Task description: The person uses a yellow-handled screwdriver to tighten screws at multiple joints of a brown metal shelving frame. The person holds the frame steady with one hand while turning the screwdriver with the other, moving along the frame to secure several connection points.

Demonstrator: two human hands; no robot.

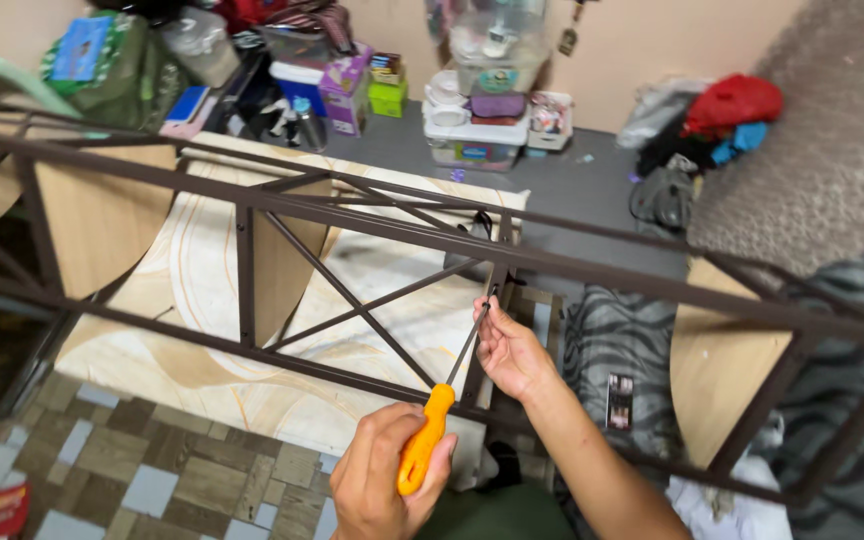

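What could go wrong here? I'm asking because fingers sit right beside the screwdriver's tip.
1. The right hand pinches near the tip of the screwdriver at the brown metal frame; a slip could jab those fingers.
2. The left hand holds only the orange handle, and the shaft meets the frame at a slant, so the tip might skid off.
3. The frame lies tilted over a panel; pushing could shift it.

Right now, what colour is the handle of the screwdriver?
Orange. The screwdriver handle sits in the left hand, clearest in the head view.
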